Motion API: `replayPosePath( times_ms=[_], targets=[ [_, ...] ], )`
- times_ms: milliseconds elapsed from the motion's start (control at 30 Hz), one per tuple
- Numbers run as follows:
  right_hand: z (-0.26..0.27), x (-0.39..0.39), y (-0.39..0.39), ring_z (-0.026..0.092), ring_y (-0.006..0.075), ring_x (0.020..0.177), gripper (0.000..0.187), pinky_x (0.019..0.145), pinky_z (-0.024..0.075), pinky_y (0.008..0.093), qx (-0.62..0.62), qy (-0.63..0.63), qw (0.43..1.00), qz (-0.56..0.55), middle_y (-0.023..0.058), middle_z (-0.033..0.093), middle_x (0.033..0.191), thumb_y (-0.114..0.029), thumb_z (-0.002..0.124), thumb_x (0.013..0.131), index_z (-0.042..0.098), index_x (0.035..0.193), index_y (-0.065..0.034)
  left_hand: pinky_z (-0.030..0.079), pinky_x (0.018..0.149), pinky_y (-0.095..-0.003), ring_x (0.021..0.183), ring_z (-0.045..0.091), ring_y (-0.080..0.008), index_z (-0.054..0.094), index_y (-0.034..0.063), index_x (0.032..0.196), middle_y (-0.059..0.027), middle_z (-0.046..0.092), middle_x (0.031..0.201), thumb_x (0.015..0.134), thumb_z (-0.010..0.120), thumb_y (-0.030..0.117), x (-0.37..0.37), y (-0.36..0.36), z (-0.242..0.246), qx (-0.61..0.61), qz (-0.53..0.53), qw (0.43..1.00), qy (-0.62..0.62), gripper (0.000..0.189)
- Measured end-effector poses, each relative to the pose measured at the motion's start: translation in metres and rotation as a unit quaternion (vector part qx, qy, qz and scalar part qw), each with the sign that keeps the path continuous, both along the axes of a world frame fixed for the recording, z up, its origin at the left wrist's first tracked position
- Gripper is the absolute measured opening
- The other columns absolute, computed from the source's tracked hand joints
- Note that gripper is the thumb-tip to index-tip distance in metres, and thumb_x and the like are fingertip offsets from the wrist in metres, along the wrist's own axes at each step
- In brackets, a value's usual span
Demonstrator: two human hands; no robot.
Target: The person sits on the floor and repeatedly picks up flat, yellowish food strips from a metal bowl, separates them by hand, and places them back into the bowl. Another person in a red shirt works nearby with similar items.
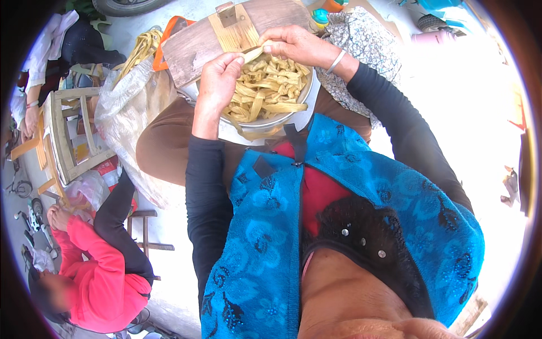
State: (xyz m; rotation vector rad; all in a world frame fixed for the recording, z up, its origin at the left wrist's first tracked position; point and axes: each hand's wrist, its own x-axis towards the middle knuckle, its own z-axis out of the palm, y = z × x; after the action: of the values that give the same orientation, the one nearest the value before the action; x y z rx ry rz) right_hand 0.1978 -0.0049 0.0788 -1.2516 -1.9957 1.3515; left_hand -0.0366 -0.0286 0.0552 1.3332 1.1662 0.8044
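My left hand point(220, 80) and my right hand point(292, 42) pinch the two ends of one pale yellow flat strip point(253, 54). The strip stretches between my fingertips, above a round metal basin point(301, 111). Many folded or knotted yellow strips point(266, 87) of the same kind fill the basin, and a few hang over its near rim. Behind my hands a wooden board point(186, 55) with a small wooden block point(226, 15) on it lies across the far side of the basin. What the strips are made of, I cannot tell.
A clear plastic bag point(127, 101) with a bundle of long yellow strips point(146, 46) stands at the left, beside an orange strap point(159, 55). Beyond are a wooden chair frame point(63, 140) and a seated person in a red top point(101, 271). Patterned cloth point(364, 51) lies at the right.
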Motion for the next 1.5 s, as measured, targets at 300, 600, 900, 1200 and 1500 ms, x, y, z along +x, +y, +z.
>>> replayPosePath(
  times_ms=[300, 600, 900, 1200, 1500],
  targets=[
    [-0.040, -0.021, 0.050, 0.063, 0.0280, 0.089, 0.023, 0.081, 0.0494, 0.0371, 0.164, -0.054, 0.981, -0.090, 0.0146, 0.065, 0.094, -0.022, 0.055, 0.098, 0.061, 0.110, -0.0043, 0.047, 0.067, -0.0286, 0.070, 0.056, -0.0102, 0.066, 0.0022, 0.097, -0.0037, 0.066, 0.077, 0.095, 0.059, 0.013, 0.000, 0.065, -0.008, 0.057, 0.080, 0.987, 0.128, 0.013],
    [-0.070, -0.009, 0.042, 0.062, 0.0306, 0.097, 0.020, 0.086, 0.0466, 0.0397, 0.280, -0.254, 0.919, -0.108, 0.0127, 0.067, 0.098, -0.024, 0.058, 0.094, 0.067, 0.105, -0.0106, 0.050, 0.072, -0.0358, 0.076, 0.065, -0.0218, 0.066, 0.0066, 0.092, -0.0131, 0.069, 0.082, 0.090, 0.066, 0.019, -0.012, 0.080, -0.055, 0.092, 0.130, 0.926, 0.341, 0.012],
    [-0.005, -0.053, -0.001, 0.064, 0.0277, 0.089, 0.018, 0.080, 0.0475, 0.0411, 0.359, -0.177, 0.909, -0.119, 0.0068, 0.069, 0.090, -0.030, 0.060, 0.093, 0.069, 0.092, -0.0147, 0.042, 0.055, -0.0241, 0.059, 0.051, -0.0086, 0.065, 0.0047, 0.088, -0.0004, 0.061, 0.072, 0.097, 0.058, 0.015, 0.034, 0.005, 0.001, -0.018, 0.074, 0.992, -0.096, 0.016],
    [0.040, -0.060, -0.062, 0.044, 0.0035, 0.054, 0.021, 0.049, 0.0390, 0.0230, -0.277, 0.233, 0.932, 0.021, -0.0045, 0.051, 0.066, -0.024, 0.065, 0.096, 0.072, 0.095, -0.0043, 0.044, 0.055, -0.0253, 0.059, 0.055, -0.0086, 0.067, 0.0012, 0.084, 0.0013, 0.057, 0.060, 0.104, 0.050, 0.030, -0.003, 0.005, 0.008, 0.037, 0.021, 0.999, 0.000, 0.038],
    [-0.001, -0.045, -0.034, 0.069, 0.0122, 0.079, 0.025, 0.066, 0.0542, 0.0278, 0.170, 0.170, 0.954, -0.178, 0.0043, 0.072, 0.087, -0.024, 0.058, 0.099, 0.069, 0.115, -0.0094, 0.026, 0.044, -0.0171, 0.051, 0.034, -0.0004, 0.049, 0.0060, 0.133, 0.0064, 0.046, 0.069, 0.098, 0.058, 0.012, 0.048, -0.043, 0.040, -0.121, -0.013, 0.942, -0.313, 0.037]
  ],
)
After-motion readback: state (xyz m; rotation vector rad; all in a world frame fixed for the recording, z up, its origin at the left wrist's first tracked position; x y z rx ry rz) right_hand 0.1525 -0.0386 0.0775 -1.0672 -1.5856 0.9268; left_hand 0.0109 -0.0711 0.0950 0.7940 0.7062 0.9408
